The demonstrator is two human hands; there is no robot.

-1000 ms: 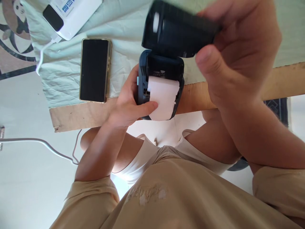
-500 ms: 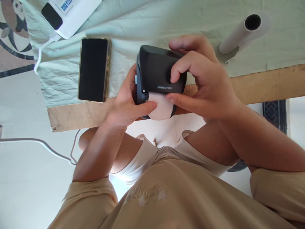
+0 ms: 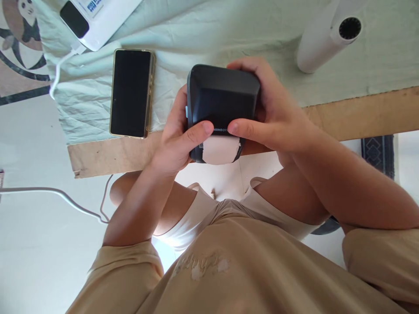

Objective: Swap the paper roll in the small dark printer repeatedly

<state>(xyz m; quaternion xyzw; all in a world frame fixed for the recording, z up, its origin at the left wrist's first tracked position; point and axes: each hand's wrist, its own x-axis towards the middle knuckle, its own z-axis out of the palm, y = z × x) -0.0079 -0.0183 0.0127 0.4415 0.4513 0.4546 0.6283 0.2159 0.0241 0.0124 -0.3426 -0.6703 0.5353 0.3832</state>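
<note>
Held between both hands above the table's front edge is a black label printer [image 3: 225, 102] marked NIIMBOT, with a light blue button on its left side. From its front hangs a strip of white label paper [image 3: 220, 150]. My left hand [image 3: 180, 135] grips the left side, its thumb pressed on the lid's lower edge. On the other side, my right hand [image 3: 268, 107] is wrapped round the printer, its thumb also on the lid's lower edge. The fingers beneath the printer are mostly hidden.
A phone [image 3: 131, 93] with a dark screen lies left of the printer on the pale green cloth [image 3: 183, 30]. Behind it is a white device [image 3: 101, 22] with a cable. A white tube-like roll [image 3: 317, 46] lies at the right. The wooden board edge [image 3: 363, 115] runs along the front.
The printer's lid has come down over the upper part of the paper. My right hand's fingers have left the lid's top for the side, and both thumbs now press the lid. The white roll has turned.
</note>
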